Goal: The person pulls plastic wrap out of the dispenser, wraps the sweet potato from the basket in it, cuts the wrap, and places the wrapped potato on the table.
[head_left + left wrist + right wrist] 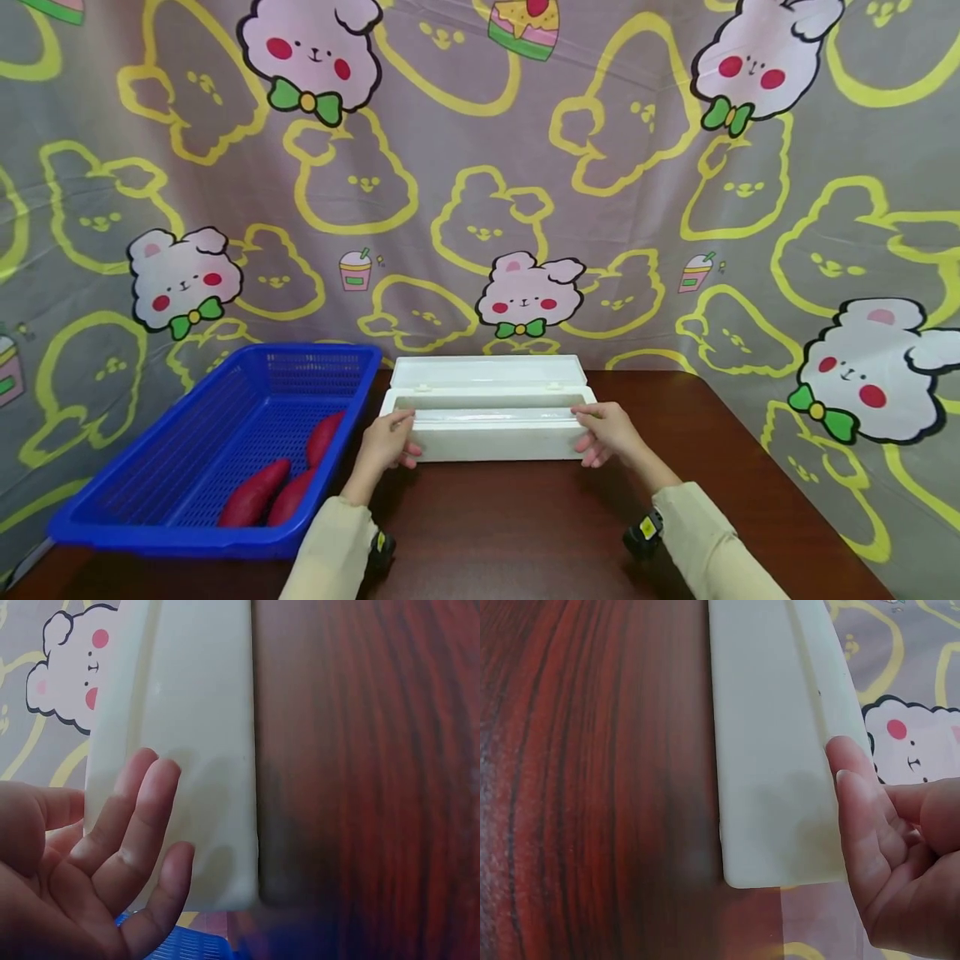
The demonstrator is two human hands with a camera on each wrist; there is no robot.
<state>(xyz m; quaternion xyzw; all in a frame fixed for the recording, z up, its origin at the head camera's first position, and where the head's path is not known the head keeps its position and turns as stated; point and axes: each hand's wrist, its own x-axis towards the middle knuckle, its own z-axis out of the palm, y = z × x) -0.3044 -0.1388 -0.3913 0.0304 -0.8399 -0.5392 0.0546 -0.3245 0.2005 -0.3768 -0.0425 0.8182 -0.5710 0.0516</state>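
A long white box (pixel 495 446) stands on the table with its hinged lid (pixel 487 372) tipped back against the curtain side. A glossy white strip (pixel 491 414) runs lengthwise inside its opening. At the box's front left corner, my left hand (pixel 389 437) holds the top edge; in the left wrist view its other fingers (pixel 135 847) spread loosely before the front face. My right hand (pixel 609 432) holds the matching edge at the front right corner, its fingers (pixel 859 817) beside the face in the right wrist view. Whether a thin film lies between the fingertips, I cannot tell.
To the left, a blue plastic basket (pixel 360 392) holds three red sweet potatoes (pixel 255 493), close to my left forearm. The brown wooden table (pixel 510 533) reaches toward me. A patterned curtain (pixel 637 208) hangs behind and at both sides.
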